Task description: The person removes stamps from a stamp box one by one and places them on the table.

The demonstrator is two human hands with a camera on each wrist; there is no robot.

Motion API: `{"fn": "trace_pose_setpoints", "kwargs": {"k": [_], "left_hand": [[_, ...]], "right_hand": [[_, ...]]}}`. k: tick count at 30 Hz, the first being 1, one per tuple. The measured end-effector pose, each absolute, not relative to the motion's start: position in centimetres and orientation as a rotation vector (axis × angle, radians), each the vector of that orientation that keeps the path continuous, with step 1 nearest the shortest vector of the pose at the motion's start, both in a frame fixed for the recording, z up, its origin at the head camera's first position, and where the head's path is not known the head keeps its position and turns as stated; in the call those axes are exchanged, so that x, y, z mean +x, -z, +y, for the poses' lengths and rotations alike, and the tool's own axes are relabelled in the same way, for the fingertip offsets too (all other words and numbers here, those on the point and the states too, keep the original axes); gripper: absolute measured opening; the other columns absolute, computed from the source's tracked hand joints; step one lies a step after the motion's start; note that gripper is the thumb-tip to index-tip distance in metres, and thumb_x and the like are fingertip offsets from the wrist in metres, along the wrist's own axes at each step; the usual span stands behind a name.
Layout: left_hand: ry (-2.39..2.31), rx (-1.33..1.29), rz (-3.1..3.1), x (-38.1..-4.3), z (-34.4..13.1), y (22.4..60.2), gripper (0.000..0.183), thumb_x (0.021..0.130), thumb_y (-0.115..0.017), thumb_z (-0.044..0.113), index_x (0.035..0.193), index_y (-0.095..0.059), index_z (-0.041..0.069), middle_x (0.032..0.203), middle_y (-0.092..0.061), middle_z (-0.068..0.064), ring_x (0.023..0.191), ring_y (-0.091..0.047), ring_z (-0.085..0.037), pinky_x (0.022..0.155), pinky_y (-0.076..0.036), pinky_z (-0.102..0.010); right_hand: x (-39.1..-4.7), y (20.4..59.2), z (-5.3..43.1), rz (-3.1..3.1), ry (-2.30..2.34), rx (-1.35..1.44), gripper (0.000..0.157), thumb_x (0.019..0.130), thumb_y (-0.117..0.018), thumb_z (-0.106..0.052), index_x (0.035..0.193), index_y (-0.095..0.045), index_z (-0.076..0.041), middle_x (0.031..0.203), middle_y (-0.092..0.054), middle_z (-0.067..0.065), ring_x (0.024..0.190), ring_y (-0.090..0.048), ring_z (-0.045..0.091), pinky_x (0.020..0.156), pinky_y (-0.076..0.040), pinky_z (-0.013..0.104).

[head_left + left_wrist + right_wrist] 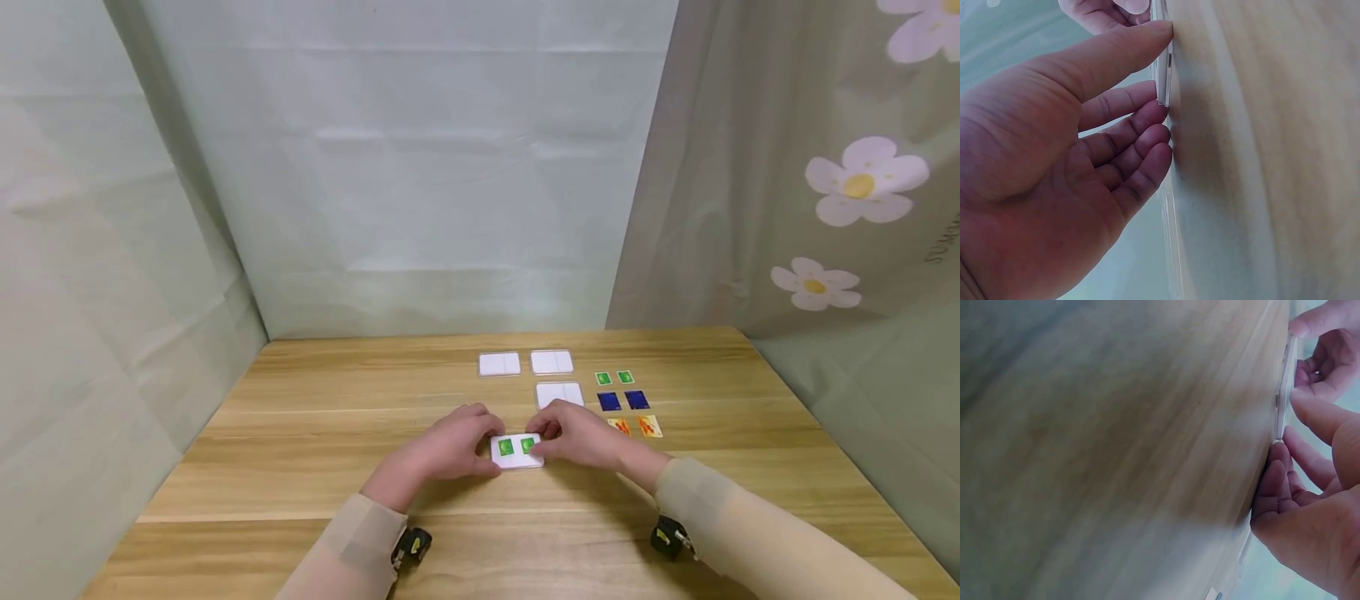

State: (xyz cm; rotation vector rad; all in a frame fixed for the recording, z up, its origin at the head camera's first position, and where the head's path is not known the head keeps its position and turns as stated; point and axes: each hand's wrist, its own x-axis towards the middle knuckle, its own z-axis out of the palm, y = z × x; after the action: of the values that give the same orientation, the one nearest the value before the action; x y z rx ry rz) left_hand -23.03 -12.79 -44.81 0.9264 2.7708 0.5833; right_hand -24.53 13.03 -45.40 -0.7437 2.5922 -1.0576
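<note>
A white card in a clear frame [516,462] lies on the wooden table between the hands, bearing two green square pieces [506,447]. My left hand [457,442] holds its left end, thumb at the near edge and index finger at the far side. In the left wrist view, the left thumb [1129,53] reaches the card's thin edge. My right hand [581,437] is at the right end. Its thumb [1322,417] touches the card by the right green piece, partly covering it, while the index finger bends toward the far corner.
Three white cards [499,364] lie farther back, one partly behind the right hand. To the right are small green squares [626,377], dark blue squares [637,400] and orange-patterned squares [650,427]. A faint transparent sheet [442,401] lies beyond the left hand. Curtains [450,167] surround the table.
</note>
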Motion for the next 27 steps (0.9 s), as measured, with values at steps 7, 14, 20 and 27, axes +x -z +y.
{"fn": "trace_pose_setpoints", "kwargs": {"k": [7, 14, 20, 27], "left_hand": [[-0.565, 0.937, 2.774, -23.15, -12.80, 44.92, 0.048, 0.091, -0.094, 0.028, 0.130, -0.075, 0.007, 0.119, -0.066, 0.000, 0.103, -0.057, -0.015, 0.096, -0.053, -0.035], [-0.558, 0.923, 2.773, -23.22, -12.82, 45.09, 0.048, 0.091, -0.094, 0.029, 0.130, -0.075, 0.008, 0.120, -0.066, 0.000, 0.103, -0.056, -0.015, 0.096, -0.053, -0.035], [-0.570, 0.925, 2.773, -23.25, -12.89, 45.21, 0.048, 0.091, -0.095, 0.027, 0.130, -0.075, 0.008, 0.120, -0.066, 0.000, 0.102, -0.056, -0.014, 0.095, -0.054, -0.035], [-0.574, 0.932, 2.779, -23.18, -12.94, 45.15, 0.049, 0.090, -0.095, 0.026, 0.130, -0.074, 0.008, 0.120, -0.066, 0.000, 0.102, -0.057, -0.014, 0.095, -0.054, -0.035]], "right_hand": [[-24.58, 45.16, 12.88, 2.605, 1.045, -0.750, 0.012, 0.096, -0.088, -0.011, 0.107, -0.082, -0.012, 0.099, -0.070, -0.001, 0.091, -0.060, 0.015, 0.082, -0.052, 0.031], [-24.64, 45.20, 12.84, 2.619, 1.041, -0.747, 0.012, 0.096, -0.088, -0.011, 0.105, -0.081, -0.011, 0.097, -0.070, -0.004, 0.089, -0.061, 0.013, 0.082, -0.053, 0.031], [-24.73, 45.40, 12.79, 2.617, 1.059, -0.750, 0.012, 0.096, -0.087, -0.011, 0.104, -0.078, -0.011, 0.094, -0.069, -0.006, 0.087, -0.060, 0.013, 0.081, -0.051, 0.030], [-24.71, 45.39, 12.60, 2.613, 1.102, -0.694, 0.014, 0.096, -0.087, -0.007, 0.099, -0.074, -0.013, 0.093, -0.068, -0.005, 0.087, -0.060, 0.014, 0.082, -0.052, 0.030]]}}
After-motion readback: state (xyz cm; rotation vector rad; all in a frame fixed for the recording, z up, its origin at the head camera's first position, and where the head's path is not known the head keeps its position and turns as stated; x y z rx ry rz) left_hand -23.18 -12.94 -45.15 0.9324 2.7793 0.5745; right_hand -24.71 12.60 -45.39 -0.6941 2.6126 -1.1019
